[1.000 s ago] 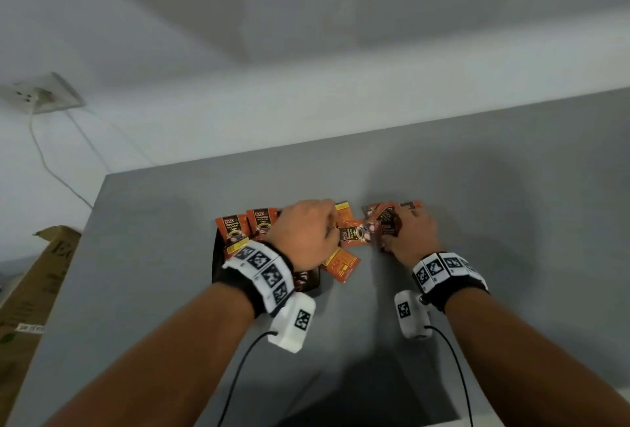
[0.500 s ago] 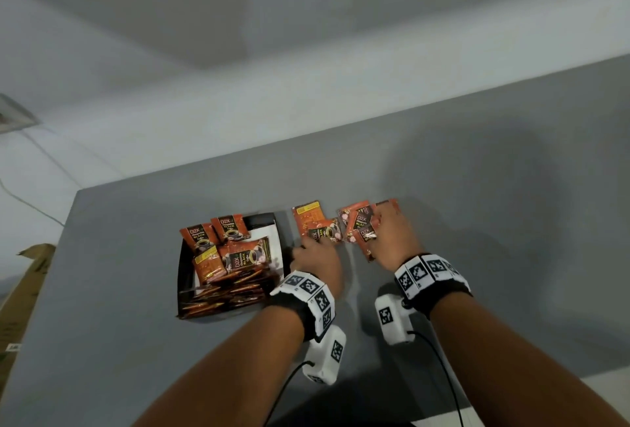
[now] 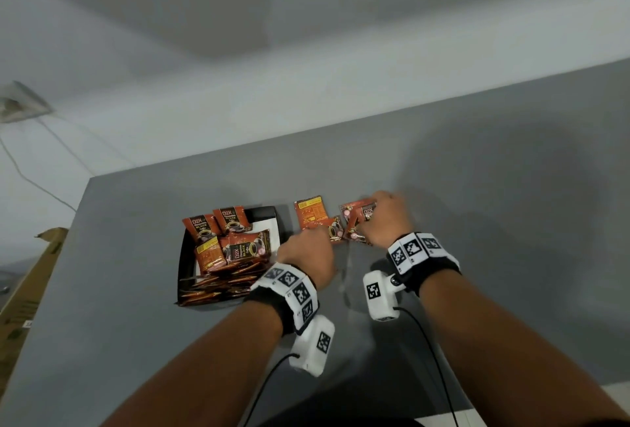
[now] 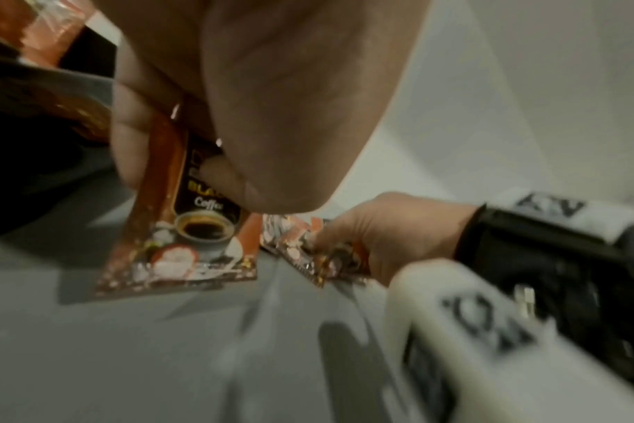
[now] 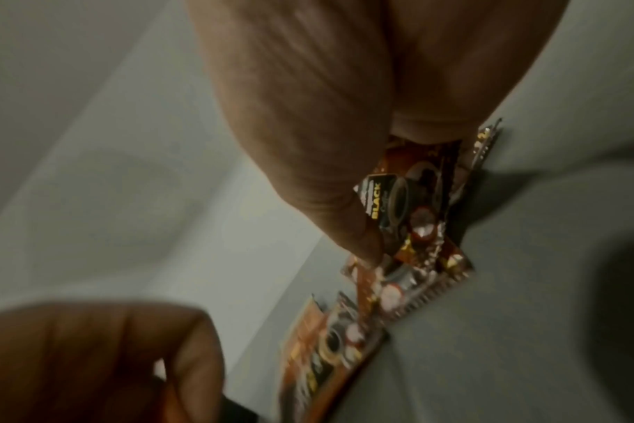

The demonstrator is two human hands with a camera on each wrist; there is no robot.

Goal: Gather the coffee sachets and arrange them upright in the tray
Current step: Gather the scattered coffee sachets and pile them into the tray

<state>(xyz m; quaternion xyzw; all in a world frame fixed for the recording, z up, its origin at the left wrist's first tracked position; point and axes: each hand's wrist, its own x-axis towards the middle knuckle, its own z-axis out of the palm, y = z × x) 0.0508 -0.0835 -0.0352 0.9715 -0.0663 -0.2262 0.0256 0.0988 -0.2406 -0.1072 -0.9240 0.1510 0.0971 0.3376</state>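
Note:
A black tray [image 3: 272, 213] with a white floor holds several orange coffee sachets [image 3: 235, 251], some standing at the back, others leaning in a stack at the front. Just right of the tray, my left hand [image 3: 308, 253] pinches one sachet [image 4: 185, 229] between thumb and fingers, its lower edge just above the table. My right hand [image 3: 385, 218] grips a small bunch of sachets [image 5: 409, 200] against the table. Loose sachets lie between the hands: one back side up [image 3: 310, 213], another partly under my left hand [image 3: 335, 234].
The grey table [image 3: 494, 222] has its left edge close to the tray and its far edge by the white wall. A cardboard box [image 3: 30, 290] stands on the floor at left. A wall socket [image 3: 20, 106] with a cable is at upper left.
My left hand has left the tray and moved right to the loose sachets, where it now pinches one. My right hand stays on its bunch of sachets.

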